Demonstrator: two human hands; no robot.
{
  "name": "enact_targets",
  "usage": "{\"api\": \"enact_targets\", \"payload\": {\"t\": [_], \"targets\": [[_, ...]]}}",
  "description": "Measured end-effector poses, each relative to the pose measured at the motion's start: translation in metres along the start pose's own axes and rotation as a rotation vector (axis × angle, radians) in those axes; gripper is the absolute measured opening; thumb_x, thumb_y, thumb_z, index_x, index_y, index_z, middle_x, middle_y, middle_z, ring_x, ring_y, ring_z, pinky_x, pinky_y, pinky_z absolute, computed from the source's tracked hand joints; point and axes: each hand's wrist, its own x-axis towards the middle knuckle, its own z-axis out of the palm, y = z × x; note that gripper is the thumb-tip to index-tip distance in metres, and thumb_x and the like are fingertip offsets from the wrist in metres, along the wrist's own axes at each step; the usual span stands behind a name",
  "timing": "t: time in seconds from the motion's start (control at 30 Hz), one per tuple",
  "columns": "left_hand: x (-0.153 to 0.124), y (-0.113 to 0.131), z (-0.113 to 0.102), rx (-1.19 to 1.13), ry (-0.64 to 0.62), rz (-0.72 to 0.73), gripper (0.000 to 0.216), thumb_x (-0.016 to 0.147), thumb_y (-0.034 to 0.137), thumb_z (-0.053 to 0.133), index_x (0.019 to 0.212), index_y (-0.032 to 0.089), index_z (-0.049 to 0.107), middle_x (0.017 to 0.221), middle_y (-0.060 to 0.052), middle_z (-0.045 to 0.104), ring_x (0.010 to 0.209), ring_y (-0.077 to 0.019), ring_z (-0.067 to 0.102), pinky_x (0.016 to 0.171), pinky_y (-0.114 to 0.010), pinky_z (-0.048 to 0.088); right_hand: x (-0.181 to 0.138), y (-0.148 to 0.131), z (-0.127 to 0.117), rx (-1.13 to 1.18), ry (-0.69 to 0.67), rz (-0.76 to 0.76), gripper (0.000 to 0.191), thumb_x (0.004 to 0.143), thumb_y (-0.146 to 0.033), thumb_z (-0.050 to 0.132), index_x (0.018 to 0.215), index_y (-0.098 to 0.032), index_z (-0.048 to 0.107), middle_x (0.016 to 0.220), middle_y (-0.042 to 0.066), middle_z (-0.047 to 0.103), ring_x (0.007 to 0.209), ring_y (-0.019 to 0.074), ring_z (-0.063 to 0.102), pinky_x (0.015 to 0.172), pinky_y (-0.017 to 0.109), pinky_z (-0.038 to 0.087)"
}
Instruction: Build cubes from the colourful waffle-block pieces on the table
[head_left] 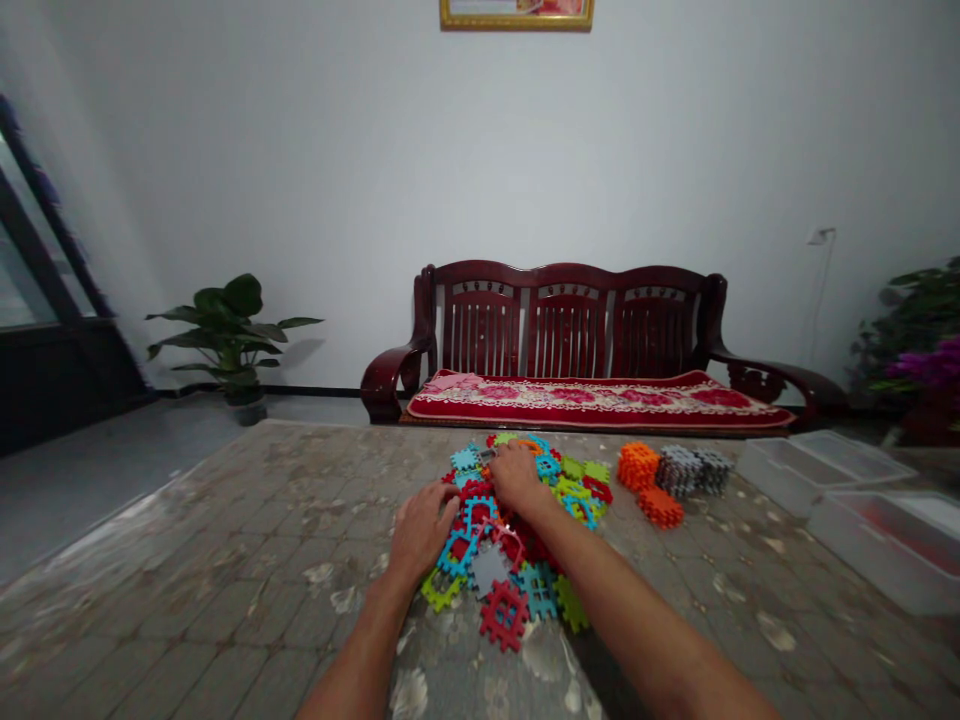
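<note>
A loose heap of plastic interlocking building tiles with toothed edges lies on the table, in red, blue, green, grey and orange. My right hand (517, 478) reaches into the far part of the heap, its fingers bent at a small grey tile (487, 455), which they seem to pinch. Along the heap's left edge rests my left hand (424, 528), thumb and fingers apart, with no tile visible in it. Closer to me lie a red window tile (505, 615), a plain grey tile (490, 570) and a blue window tile (536, 590). My right forearm hides some tiles.
Right of the heap stand stacked orange tiles (638, 466), a lower orange stack (661, 507) and grey stacks (679, 471). Clear plastic boxes (877, 545) sit at the right edge of the cloth-covered table (247, 560). A wooden bench (566, 330) is behind.
</note>
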Motion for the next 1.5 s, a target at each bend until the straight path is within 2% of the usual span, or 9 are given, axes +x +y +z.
{"api": "enact_targets", "payload": {"t": [0.23,0.4,0.53,0.77,0.93,1.03,1.33,1.5], "targets": [[0.002,-0.005,0.005,0.003,-0.002,-0.026,0.043,0.099,0.035,0.041,0.132,0.022,0.065,0.144,-0.01,0.064,0.137,-0.0235,0.054,0.12,-0.045,0.034,0.002,-0.005,0.003,-0.01,-0.006,-0.032,0.031,0.094,-0.017,0.053,0.11,-0.011,0.079,0.118,0.02,0.072,0.119,0.0305,0.058,0.097,0.039,0.044],[0.002,-0.007,0.008,0.012,0.013,-0.023,0.044,0.099,0.034,0.04,0.134,0.023,0.065,0.145,-0.009,0.064,0.137,-0.023,0.055,0.12,-0.045,0.034,0.0,-0.005,0.005,0.0,0.012,-0.033,0.033,0.095,-0.017,0.05,0.112,-0.011,0.078,0.119,0.021,0.072,0.118,0.0304,0.059,0.097,0.04,0.045],[0.003,-0.009,0.008,0.018,0.012,-0.017,0.044,0.1,0.034,0.039,0.134,0.022,0.065,0.145,-0.01,0.064,0.137,-0.023,0.054,0.12,-0.045,0.034,-0.003,-0.005,0.005,0.034,0.043,0.039,0.035,0.096,-0.022,0.05,0.116,-0.011,0.076,0.118,0.021,0.072,0.118,0.03,0.061,0.094,0.038,0.046],[0.003,-0.009,0.009,0.016,0.006,-0.017,0.044,0.1,0.034,0.039,0.133,0.022,0.065,0.144,-0.01,0.064,0.137,-0.023,0.055,0.119,-0.045,0.036,-0.003,0.001,-0.001,0.13,0.045,0.195,0.033,0.098,-0.021,0.047,0.107,-0.015,0.079,0.111,0.015,0.076,0.109,0.0247,0.066,0.088,0.031,0.046],[0.003,-0.008,0.008,0.016,0.021,-0.015,0.042,0.099,0.032,0.039,0.13,0.023,0.067,0.143,-0.009,0.065,0.136,-0.0227,0.056,0.119,-0.044,0.036,-0.008,0.002,-0.006,0.063,0.041,0.075,0.03,0.096,-0.03,0.056,0.11,-0.016,0.079,0.118,0.016,0.073,0.118,0.0279,0.061,0.096,0.035,0.045],[0.002,-0.007,0.007,0.011,0.028,-0.017,0.041,0.099,0.032,0.04,0.129,0.023,0.068,0.142,-0.009,0.066,0.135,-0.023,0.056,0.118,-0.045,0.037,-0.007,-0.003,-0.007,0.03,0.016,0.062,0.033,0.095,-0.034,0.059,0.114,-0.015,0.078,0.123,0.018,0.071,0.121,0.0299,0.059,0.098,0.038,0.045],[0.003,-0.009,0.007,0.003,0.031,-0.019,0.041,0.099,0.034,0.041,0.128,0.024,0.068,0.141,-0.01,0.066,0.135,-0.0239,0.057,0.117,-0.046,0.038,-0.002,-0.003,-0.002,0.023,-0.001,0.069,0.034,0.098,-0.022,0.049,0.113,-0.012,0.078,0.115,0.019,0.074,0.116,0.028,0.062,0.094,0.036,0.044],[0.002,-0.007,0.007,-0.005,0.029,-0.019,0.041,0.099,0.033,0.041,0.128,0.023,0.068,0.142,-0.01,0.065,0.136,-0.024,0.056,0.118,-0.046,0.036,-0.004,-0.004,-0.001,0.011,0.021,0.066,0.037,0.097,-0.037,0.055,0.116,-0.013,0.077,0.121,0.02,0.072,0.121,0.0308,0.058,0.098,0.039,0.043]]}}
